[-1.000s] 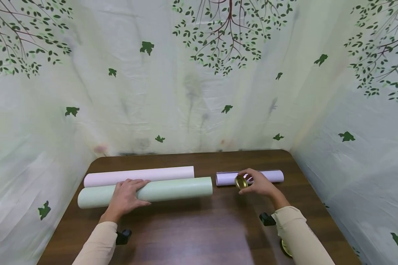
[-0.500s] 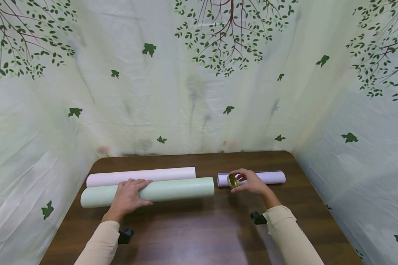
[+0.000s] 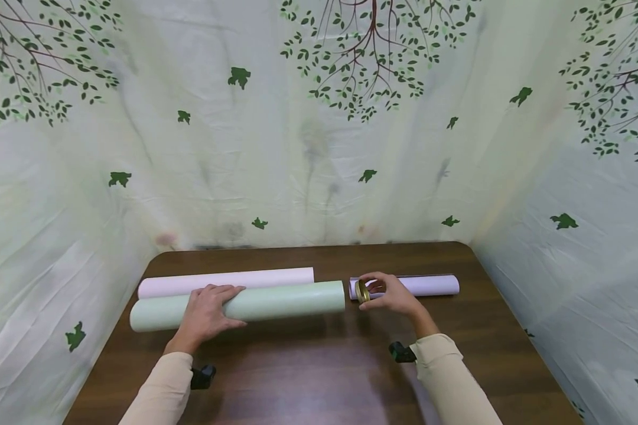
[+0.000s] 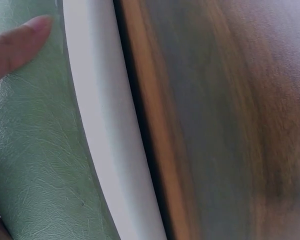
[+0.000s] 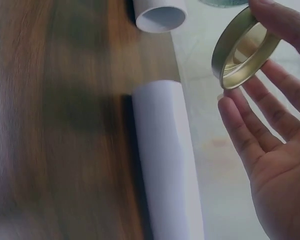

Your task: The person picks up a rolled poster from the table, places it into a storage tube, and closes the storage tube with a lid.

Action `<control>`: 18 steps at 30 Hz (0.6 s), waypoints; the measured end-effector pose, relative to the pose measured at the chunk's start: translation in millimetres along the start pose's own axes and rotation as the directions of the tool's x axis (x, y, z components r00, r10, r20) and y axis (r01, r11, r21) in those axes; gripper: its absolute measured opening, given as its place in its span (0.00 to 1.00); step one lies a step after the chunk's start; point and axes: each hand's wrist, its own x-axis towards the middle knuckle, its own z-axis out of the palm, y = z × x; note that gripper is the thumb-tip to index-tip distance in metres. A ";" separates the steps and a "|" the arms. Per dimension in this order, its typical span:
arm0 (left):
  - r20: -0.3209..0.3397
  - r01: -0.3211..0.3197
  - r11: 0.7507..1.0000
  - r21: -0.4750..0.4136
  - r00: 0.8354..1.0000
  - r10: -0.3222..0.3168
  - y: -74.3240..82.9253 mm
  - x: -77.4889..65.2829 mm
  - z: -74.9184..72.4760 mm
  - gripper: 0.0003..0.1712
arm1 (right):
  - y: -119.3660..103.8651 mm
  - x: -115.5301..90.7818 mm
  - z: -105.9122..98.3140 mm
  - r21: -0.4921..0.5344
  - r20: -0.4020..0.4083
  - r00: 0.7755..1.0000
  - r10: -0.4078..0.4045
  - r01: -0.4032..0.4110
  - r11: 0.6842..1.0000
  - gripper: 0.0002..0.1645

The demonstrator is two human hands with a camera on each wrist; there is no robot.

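My left hand [image 3: 206, 316] grips a pale green tube [image 3: 292, 300] near its left half, thumb on the near side and fingers over the top. The tube sits just above the table, its shadow beneath it. In the left wrist view its green surface [image 4: 45, 145] appears wrinkled, with a fingertip on it. My right hand [image 3: 393, 297] pinches a round gold metal cap [image 3: 363, 291] between thumb and fingertips. A small gap separates the cap from the green tube's right end. In the right wrist view the hollow inside of the cap [image 5: 252, 45] shows.
Behind the green tube lies a white tube [image 3: 228, 282]; its open end [image 5: 162, 19] shows in the right wrist view. A shorter pale lilac roll [image 3: 436, 285] lies behind my right hand. Brown table [image 3: 308, 378]; leaf-patterned cloth walls [image 3: 308, 147] enclose it.
My right hand has carried the gold cap leftward, close to the green tube's right end. That end has risen slightly. Another gold piece seen earlier by the right sleeve is out of sight.
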 end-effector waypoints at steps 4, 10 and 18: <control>-0.007 0.000 1.000 0.000 1.000 0.000 0.7 0.4 -0.9 0.44 | 16.6 5.9 7.0 0.058 -0.029 0.999 -0.029 0.031 0.998 0.37; -0.010 -0.002 1.000 -0.002 1.000 0.002 1.3 0.3 -2.0 0.44 | 22.6 6.5 16.2 0.167 -0.046 0.997 -0.070 0.076 0.983 0.36; -0.012 -0.008 1.000 -0.009 1.000 0.008 1.4 1.2 -0.9 0.44 | 24.7 4.0 27.2 0.291 -0.079 0.993 -0.085 0.105 0.951 0.38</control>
